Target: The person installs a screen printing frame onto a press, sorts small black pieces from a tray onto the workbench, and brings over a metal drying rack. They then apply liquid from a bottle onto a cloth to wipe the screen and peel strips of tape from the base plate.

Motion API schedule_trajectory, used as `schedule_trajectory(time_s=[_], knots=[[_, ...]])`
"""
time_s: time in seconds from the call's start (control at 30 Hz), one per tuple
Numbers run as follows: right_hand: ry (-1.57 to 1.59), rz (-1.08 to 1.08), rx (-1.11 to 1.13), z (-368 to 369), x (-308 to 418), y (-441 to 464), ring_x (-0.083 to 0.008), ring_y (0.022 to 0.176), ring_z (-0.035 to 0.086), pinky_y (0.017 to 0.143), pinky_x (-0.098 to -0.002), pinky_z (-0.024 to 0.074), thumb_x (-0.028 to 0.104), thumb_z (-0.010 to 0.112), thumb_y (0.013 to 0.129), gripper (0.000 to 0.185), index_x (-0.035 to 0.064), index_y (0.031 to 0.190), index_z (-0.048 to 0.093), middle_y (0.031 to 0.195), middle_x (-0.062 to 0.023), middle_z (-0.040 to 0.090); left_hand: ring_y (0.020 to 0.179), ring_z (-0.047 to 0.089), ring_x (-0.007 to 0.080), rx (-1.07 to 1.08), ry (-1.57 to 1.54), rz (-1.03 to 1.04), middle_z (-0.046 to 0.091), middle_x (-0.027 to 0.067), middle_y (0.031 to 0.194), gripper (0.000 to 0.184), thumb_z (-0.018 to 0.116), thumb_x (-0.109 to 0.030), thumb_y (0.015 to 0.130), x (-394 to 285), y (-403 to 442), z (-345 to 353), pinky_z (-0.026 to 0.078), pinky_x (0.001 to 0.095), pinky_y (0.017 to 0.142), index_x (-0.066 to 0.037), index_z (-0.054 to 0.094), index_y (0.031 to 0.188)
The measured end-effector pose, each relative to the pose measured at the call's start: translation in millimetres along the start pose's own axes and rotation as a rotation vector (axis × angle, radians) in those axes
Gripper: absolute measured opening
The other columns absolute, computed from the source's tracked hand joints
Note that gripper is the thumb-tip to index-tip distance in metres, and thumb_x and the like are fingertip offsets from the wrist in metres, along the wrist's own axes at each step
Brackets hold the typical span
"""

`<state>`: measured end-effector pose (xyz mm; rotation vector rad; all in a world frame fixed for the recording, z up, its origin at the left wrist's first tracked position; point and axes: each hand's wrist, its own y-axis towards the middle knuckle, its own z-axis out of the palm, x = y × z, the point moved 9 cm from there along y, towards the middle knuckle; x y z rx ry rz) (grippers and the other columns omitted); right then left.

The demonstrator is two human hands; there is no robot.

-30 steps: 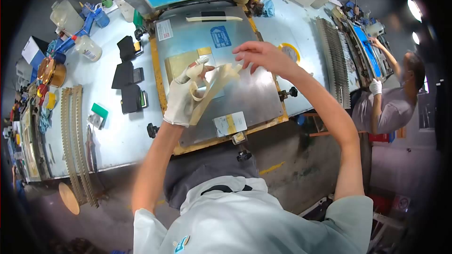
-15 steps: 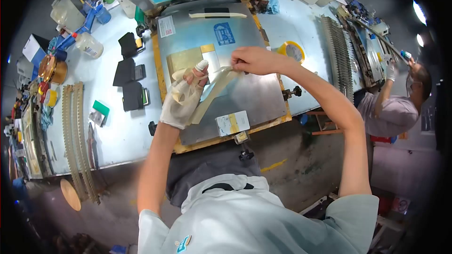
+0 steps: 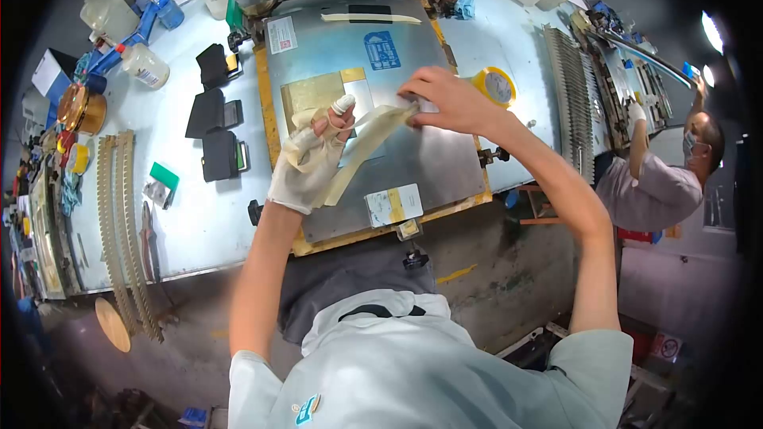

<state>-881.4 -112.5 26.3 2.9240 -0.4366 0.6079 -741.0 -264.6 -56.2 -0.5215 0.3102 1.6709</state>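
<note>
My left hand, in a pale glove with a white wrap on one fingertip, is closed with cream tape bunched about its fingers. A long strip of masking tape slants from beside this hand up to my right hand. My bare right hand pinches the strip's upper end; its fingertips are partly hidden. Both hands are above a grey metal plate. On the plate are a gold-coloured rectangular patch, a blue print, a cream strip and a white card with a yellow band.
A yellow tape roll sits right of the plate. Black pads, a white bottle and toothed strips are on the left. Clamp knobs stick out from the plate's frame. A masked co-worker stands at far right.
My right hand has moved slightly right with the tape end, and its fingers have spread a little. My left hand stays nearly in place. The co-worker's arms have shifted.
</note>
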Motion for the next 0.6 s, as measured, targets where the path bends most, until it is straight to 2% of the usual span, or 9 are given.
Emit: schedule_trajectory(time_s=[0.03, 0.1, 0.17, 0.2, 0.27, 0.33, 0.4, 0.5, 0.6], knots=[[-0.068, -0.044, 0.051, 7, 1, 4, -0.0277, 0.109, 0.061, 0.087, -0.0397, 0.0532, 0.026, 0.07, 0.092, 0.024, 0.0114, 0.11, 0.066, 0.111, -0.0059, 0.064, 0.139, 0.05, 0.0285, 0.014, -0.036, -0.001, 0.052, 0.0219, 0.146, 0.018, 0.049, -0.003, 0.104, 0, 1, -2, 0.045, 0.0359, 0.117, 0.001, 0.05, 0.121], [-0.06, -0.075, 0.12, 18, 0, 10, -0.0275, 0.103, 0.063, 0.085, -0.0403, 0.0524, 0.02, 0.065, 0.094, 0.012, 0.01, 0.101, 0.066, 0.101, -0.0046, 0.064, 0.14, 0.049, 0.0285, 0.039, 0.394, 0.074, 0.05, 0.0211, 0.148, 0.04, 0.051, -0.013, 0.105, -2, 1, 1, 0.043, 0.0352, 0.119, 0.006, 0.045, 0.139], [-0.051, -0.096, 0.13, 17, 3, 9, -0.0275, 0.099, 0.064, 0.083, -0.0409, 0.0522, 0.016, 0.063, 0.095, 0.007, 0.0096, 0.096, 0.065, 0.096, -0.0044, 0.064, 0.14, 0.049, 0.0275, 0.093, 0.642, 0.099, 0.05, 0.0202, 0.148, 0.048, 0.051, -0.017, 0.106, -3, 0, 7, 0.042, 0.0345, 0.12, 0.007, 0.04, 0.146], [-0.056, -0.122, 0.136, 16, 9, 5, -0.0303, 0.096, 0.063, 0.082, -0.0421, 0.0514, 0.013, 0.064, 0.095, 0.007, 0.008, 0.099, 0.066, 0.097, -0.0069, 0.064, 0.14, 0.048, 0.0251, 0.057, 0.254, 0.027, 0.05, 0.019, 0.147, 0.045, 0.052, -0.015, 0.106, -3, -1, 5, 0.042, 0.0325, 0.12, 0.007, 0.043, 0.144], [-0.142, -0.167, 0.122, 14, 28, -2, -0.0299, 0.092, 0.063, 0.079, -0.0407, 0.0519, 0.013, 0.065, 0.094, 0.005, 0.0075, 0.096, 0.065, 0.093, -0.0078, 0.062, 0.13, 0.054, 0.0227, 0.031, 0.469, 0.098, 0.058, 0.0156, 0.134, 0.029, 0.058, -0.008, 0.103, -8, -1, 1, 0.046, 0.0304, 0.109, 0.004, 0.053, 0.13], [-0.15, -0.14, 0.089, 2, 51, -10, -0.0297, 0.091, 0.063, 0.078, -0.0405, 0.0521, 0.013, 0.066, 0.094, 0.005, 0.0073, 0.095, 0.065, 0.09, -0.0081, 0.061, 0.117, 0.062, 0.0187, -0.051, 0.406, 0.083, 0.065, 0.0116, 0.122, 0.02, 0.062, -0.007, 0.102, -6, 0, -4, 0.051, 0.028, 0.098, 0.001, 0.062, 0.12], [-0.123, -0.096, 0.064, -11, 72, -14, -0.0296, 0.089, 0.063, 0.076, -0.0405, 0.0522, 0.013, 0.067, 0.093, 0.006, 0.0071, 0.094, 0.065, 0.089, -0.0081, 0.061, 0.113, 0.063, 0.018, -0.101, 0.126, -0.068, 0.065, 0.011, 0.123, 0.026, 0.063, -0.011, 0.102, 6, 4, -12, 0.051, 0.028, 0.097, 0.001, 0.062, 0.124], [-0.178, -0.123, 0.06, -5, 93, -20, -0.0313, 0.086, 0.065, 0.073, -0.0425, 0.0531, 0.019, 0.07, 0.089, 0.014, 0.0071, 0.089, 0.062, 0.087, -0.0099, 0.062, 0.111, 0.062, 0.0169, -0.087, 0.208, 0.025, 0.064, 0.0118, 0.129, 0.037, 0.066, -0.015, 0.1, 6, 4, -8, 0.052, 0.0274, 0.094, 0.0, 0.06, 0.133], [-0.219, -0.101, 0.081, -6, 110, -19, -0.0323, 0.088, 0.066, 0.075, -0.0434, 0.0533, 0.019, 0.071, 0.088, 0.014, 0.0078, 0.089, 0.062, 0.088, -0.0106, 0.063, 0.125, 0.059, 0.0229, -0.08, 0.217, -0.055, 0.063, 0.0144, 0.131, 0.042, 0.067, -0.012, 0.099, 11, 3, -16, 0.048, 0.0257, 0.104, 0.001, 0.058, 0.138]])
